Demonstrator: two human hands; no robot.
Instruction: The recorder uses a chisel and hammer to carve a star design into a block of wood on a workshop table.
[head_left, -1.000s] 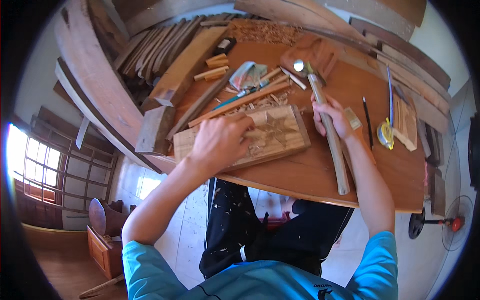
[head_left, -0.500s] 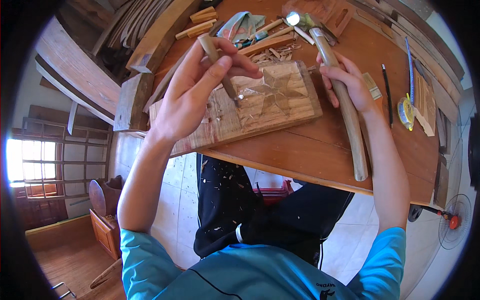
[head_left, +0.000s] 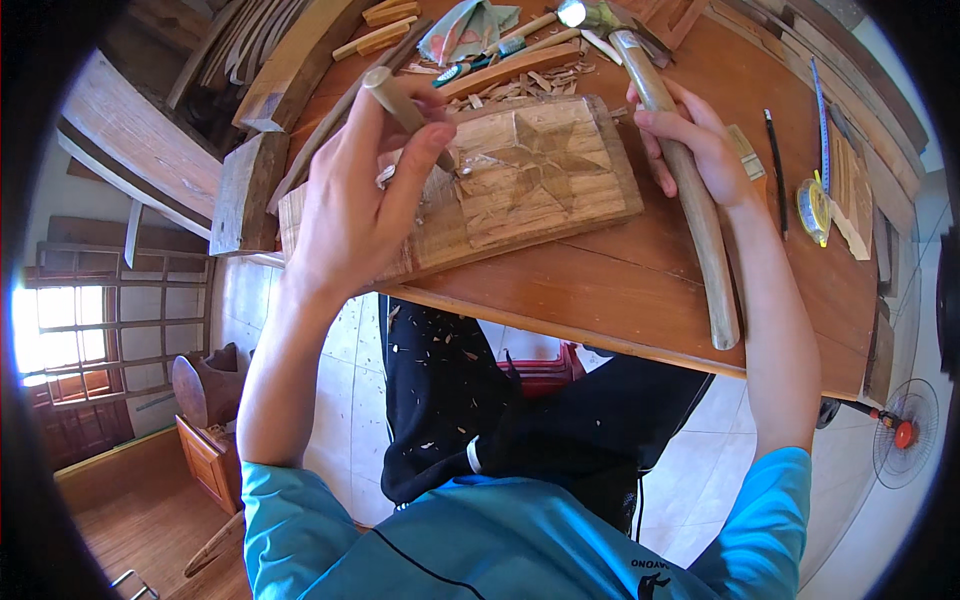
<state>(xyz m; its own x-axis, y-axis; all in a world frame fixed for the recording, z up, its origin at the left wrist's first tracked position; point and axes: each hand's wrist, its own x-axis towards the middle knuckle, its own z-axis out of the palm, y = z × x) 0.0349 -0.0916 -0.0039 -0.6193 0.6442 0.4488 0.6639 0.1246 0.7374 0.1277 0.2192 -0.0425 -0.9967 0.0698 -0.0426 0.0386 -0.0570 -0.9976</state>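
Brown table (head_left: pixel 600 275) | carved board (head_left: pixel 500 205) atop | tiled floor (head_left: pixel 350 430) | window (head_left: pixel 65 325) (glaring, apparently barred)

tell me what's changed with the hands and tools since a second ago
The left hand has turned from back-up over the carved board to thumb-side up, and now shows a wooden-handled tool in its grip; it wasn't visible a second ago, so when it was picked up is unclear. The right hand still holds the hammer.
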